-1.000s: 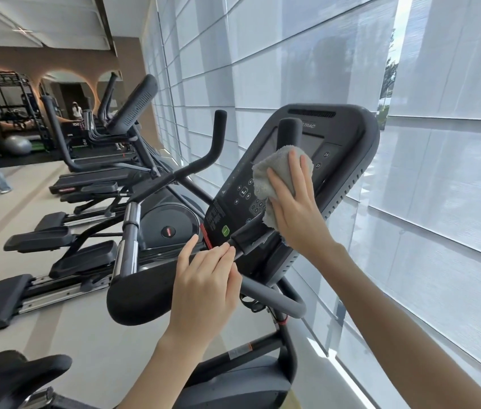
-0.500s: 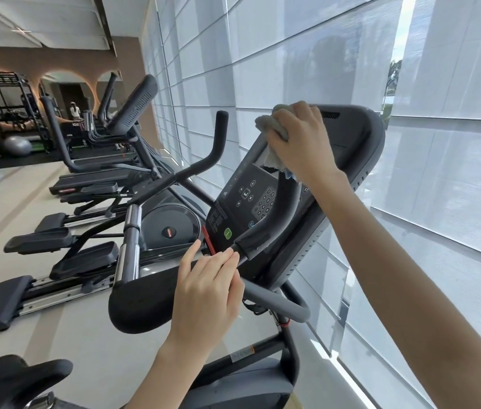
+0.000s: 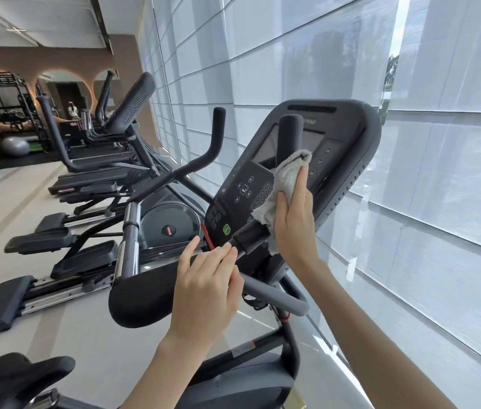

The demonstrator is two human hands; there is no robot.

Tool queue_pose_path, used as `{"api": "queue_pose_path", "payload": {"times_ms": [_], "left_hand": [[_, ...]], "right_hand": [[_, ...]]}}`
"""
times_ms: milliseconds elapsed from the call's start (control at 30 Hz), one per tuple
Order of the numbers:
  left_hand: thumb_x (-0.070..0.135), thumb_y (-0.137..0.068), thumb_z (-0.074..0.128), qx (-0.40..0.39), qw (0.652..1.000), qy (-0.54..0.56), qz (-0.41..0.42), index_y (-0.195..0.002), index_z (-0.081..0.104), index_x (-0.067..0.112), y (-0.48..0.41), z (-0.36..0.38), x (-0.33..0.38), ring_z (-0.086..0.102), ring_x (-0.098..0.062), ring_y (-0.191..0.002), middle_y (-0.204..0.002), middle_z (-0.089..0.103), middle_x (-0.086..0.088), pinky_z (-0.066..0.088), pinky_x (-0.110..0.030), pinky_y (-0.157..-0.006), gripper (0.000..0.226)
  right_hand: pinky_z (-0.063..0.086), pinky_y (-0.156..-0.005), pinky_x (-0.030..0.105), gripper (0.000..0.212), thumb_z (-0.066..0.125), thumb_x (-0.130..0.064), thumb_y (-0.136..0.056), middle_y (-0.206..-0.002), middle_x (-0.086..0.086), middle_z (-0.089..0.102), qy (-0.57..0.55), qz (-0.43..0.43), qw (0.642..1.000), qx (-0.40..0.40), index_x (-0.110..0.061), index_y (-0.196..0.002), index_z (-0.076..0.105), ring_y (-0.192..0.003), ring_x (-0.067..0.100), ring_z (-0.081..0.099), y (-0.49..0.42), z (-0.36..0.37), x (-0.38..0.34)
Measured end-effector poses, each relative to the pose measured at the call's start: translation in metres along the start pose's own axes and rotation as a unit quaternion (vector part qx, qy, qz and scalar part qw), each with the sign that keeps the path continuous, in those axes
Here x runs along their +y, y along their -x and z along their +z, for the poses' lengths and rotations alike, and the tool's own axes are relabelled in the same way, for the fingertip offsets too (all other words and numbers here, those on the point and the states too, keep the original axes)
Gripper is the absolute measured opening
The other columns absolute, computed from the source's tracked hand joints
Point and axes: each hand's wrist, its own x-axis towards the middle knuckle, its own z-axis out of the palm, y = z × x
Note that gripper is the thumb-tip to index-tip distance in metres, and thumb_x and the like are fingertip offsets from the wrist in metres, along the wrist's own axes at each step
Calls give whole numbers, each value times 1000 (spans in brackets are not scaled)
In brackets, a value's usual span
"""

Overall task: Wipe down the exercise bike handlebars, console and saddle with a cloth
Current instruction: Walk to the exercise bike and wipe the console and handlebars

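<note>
Obs.: pale roller blinds (image 3: 439, 202) are covering the whole window wall on the right, with a strip of daylight showing at one gap. A light floor (image 3: 3, 196) is stretching away to the left. A row of elliptical trainers (image 3: 86, 231) is standing along it beside the windows, and a grey gym ball (image 3: 15, 146) is sitting at the far end. The exercise bike (image 3: 248, 385) is occupying the near centre. Its saddle (image 3: 12, 379) is showing as a black shape at the bottom-left corner, well apart from both hands. The console (image 3: 351, 143) is tilting toward the camera, screen dark. The handlebars (image 3: 290, 131) are rising in front of it: a padded black bar is crossing low on the left and an upright horn is standing before the screen. The left hand (image 3: 206, 290) is lying with fingers straight and relaxed, holding nothing, fingertips touching the bar joint just below the console's bottom edge. The right hand (image 3: 293, 219) is gripping the grey cloth (image 3: 283, 184), thumb and fingers closing on it, and is pressing it against the horn's shaft, just in front of the console's lower face.
</note>
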Motion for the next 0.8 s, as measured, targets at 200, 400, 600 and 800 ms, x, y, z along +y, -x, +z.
{"api": "queue_pose_path", "payload": {"times_ms": [200,400,600,800], "left_hand": [[17,-89,49,6,1000,0,1,-100,73,7,-1,1,-2,67,-14,-84,-100,72,-3,28,-46,-112,29],[18,-89,48,7,1000,1,1,-100,74,8,-1,0,-3,67,-12,-84,-100,73,-2,26,-47,-112,30],[19,-89,47,1,1000,-5,-2,-100,74,8,0,-1,0,67,-13,-84,-100,73,-3,24,-46,-113,31],[17,-89,48,1,1000,-3,-7,-101,73,7,0,0,1,67,-15,-85,-100,72,-3,23,-45,-114,30]], "right_hand": [[35,-99,39,61,38,-17,-99,-132,26,37,68,-46,997,-3,-4,-148,6,-116,33,40,-17,-4,-8],[30,-93,34,55,39,-18,-99,-144,25,25,138,-93,986,9,-14,-149,15,-119,39,36,-86,-10,-28],[32,-85,3,57,40,-29,-98,-121,-1,45,-44,-27,999,5,-29,-149,13,-104,-13,43,-73,-9,-7],[23,-91,-4,59,36,-28,-99,-128,-26,36,-92,50,994,-1,-27,-150,5,-115,-22,31,1,7,12]]}}
